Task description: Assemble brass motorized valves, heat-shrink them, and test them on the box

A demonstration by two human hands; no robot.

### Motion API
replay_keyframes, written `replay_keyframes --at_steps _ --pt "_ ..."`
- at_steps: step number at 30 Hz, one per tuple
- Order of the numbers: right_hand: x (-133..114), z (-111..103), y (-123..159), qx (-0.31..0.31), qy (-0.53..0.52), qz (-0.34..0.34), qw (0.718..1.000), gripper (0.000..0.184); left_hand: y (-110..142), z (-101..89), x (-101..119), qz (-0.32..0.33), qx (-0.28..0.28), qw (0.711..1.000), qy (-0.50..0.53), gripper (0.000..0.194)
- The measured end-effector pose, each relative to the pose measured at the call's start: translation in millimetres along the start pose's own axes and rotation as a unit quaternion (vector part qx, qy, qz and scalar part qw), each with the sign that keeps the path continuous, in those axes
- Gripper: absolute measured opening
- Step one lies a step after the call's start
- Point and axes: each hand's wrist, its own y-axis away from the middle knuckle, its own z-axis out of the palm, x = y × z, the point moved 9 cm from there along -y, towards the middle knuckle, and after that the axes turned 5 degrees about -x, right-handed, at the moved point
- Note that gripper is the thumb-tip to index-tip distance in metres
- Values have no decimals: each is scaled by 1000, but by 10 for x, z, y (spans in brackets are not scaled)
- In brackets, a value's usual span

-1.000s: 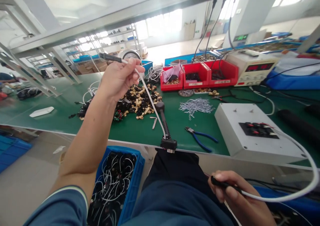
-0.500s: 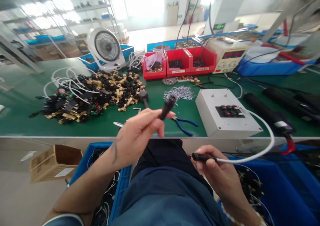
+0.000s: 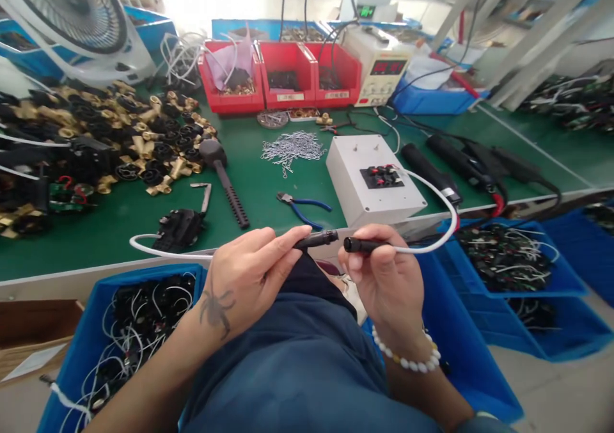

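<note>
My left hand pinches a black cable connector whose white cable runs back to a black part at the bench edge. In my right hand is another black cable connector, its end pointing left. From that one a white cable loops up to the terminals on a grey box. The two connector ends face each other with a small gap between them, just in front of the bench edge. Blue-handled cutters lie beyond my hands.
A black mallet lies beside a pile of brass and black fittings. Wire clips are heaped near red bins and a power supply. Below the bench, a blue crate holds cabled parts.
My left hand has come down and right, bringing its connector from above the bench to face the other one. My right hand has risen slightly, still holding its connector. The view has shifted rightward and down.
</note>
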Motion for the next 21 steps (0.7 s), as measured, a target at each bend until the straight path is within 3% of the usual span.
replay_keyframes --at_steps 8,14,21 --pt "-6 -4 18 -16 52 22 998 22 -5 -70 73 22 -4 1000 -18 30" --pt "10 38 18 -39 77 44 995 23 9 -62 74 32 -45 998 -24 28" --pt "194 76 40 6 58 89 994 29 8 -72 186 57 0 994 -92 24"
